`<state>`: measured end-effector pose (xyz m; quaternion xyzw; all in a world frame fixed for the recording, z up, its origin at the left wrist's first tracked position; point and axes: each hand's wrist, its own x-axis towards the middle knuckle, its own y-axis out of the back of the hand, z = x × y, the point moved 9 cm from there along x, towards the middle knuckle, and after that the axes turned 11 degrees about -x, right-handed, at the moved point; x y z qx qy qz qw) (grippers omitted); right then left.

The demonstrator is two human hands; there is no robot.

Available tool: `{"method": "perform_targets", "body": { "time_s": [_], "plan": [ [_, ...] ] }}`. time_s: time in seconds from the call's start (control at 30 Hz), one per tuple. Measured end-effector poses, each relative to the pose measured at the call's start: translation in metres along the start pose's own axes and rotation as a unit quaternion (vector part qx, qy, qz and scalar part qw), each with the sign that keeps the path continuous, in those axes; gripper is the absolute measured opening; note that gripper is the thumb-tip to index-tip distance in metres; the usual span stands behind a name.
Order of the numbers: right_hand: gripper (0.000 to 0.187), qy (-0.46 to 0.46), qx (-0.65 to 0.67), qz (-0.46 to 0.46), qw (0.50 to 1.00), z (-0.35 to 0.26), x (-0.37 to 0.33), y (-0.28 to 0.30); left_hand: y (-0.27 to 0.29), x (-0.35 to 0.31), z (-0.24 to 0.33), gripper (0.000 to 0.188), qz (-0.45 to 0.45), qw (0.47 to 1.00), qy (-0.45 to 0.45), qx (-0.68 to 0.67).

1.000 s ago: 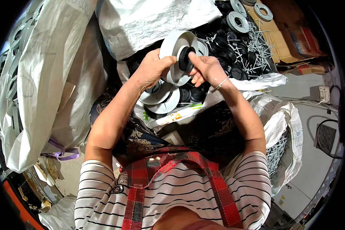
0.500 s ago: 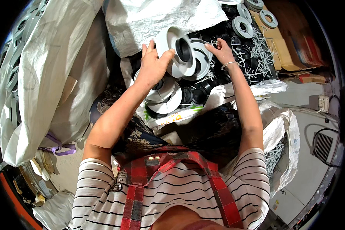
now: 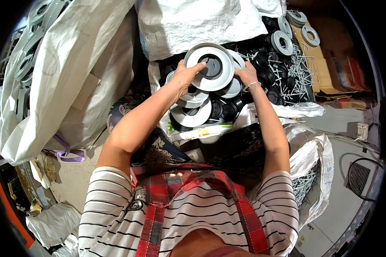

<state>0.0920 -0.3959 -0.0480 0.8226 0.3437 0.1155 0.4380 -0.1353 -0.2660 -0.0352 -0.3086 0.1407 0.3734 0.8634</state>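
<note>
My left hand (image 3: 184, 79) grips a round white plastic disc (image 3: 221, 55) with a raised rim, its thumb lying on the face beside the black round centre piece (image 3: 212, 67). The disc's face is turned up toward me. At its right edge is my right hand (image 3: 247, 76), fingers bent and close together; their tips are partly hidden, and I cannot make out what they hold. Another white disc (image 3: 232, 89) lies partly covered beneath the held one. Below my left wrist, more white rings (image 3: 193, 116) rest in a pile on black round plastic parts (image 3: 229, 110).
Grey pins (image 3: 298, 70) lie scattered at the right of the pile, near grey rings (image 3: 282, 43). A white woven sack (image 3: 201, 21) covers the far side. Large sacks (image 3: 51, 94) stand at left; an open sack of pins (image 3: 304, 184) sits at right. Cardboard (image 3: 319, 77) lies beyond.
The disc has turned from tilted to facing up, showing its black centre. My right hand has moved in to the disc's right edge. The whole view has shifted slightly.
</note>
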Motion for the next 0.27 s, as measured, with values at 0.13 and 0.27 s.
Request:
{"method": "perform_targets", "body": {
  "time_s": [0.13, 0.27],
  "plan": [
    [0.045, -0.062, 0.226, 0.007, 0.972, -0.003, -0.03, 0.021, -0.014, -0.007, 0.006, 0.065, -0.049, 0.992, -0.001, -0.115],
    [0.049, -0.011, 0.302, 0.002, 0.953, -0.085, -0.053, 0.061, -0.029, -0.042, 0.052, 0.063, -0.006, 0.956, -0.181, 0.232]
  ]
}}
